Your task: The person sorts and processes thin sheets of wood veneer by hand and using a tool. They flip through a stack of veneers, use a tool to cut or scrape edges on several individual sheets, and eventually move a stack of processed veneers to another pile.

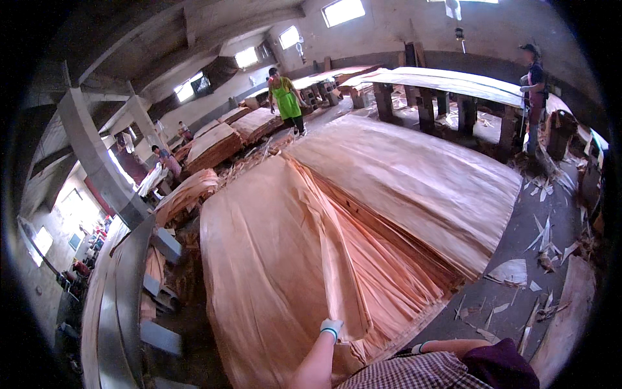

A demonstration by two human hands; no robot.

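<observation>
Large, thin, pale orange wood veneer sheets lie in two wide stacks before me. The near-left veneer sheet [259,240] has a raised, folded edge running away from me. My left hand [332,326], in a white glove with a green-striped cuff, is closed on the near end of that fold. Between the two stacks, rumpled layers of veneer [382,259] fan out. The right veneer stack [414,175] lies flatter and paler. Low at my body, beside the near edge of the layers, is my right hand [414,349], also gloved; its fingers are hidden.
A person in a green apron [285,100] stands beyond the stacks. Another person [534,91] is by a long veneer-covered table [453,81] at the far right. Veneer scraps [510,272] litter the right floor. Concrete blocks [162,337] and a pillar [100,152] stand left.
</observation>
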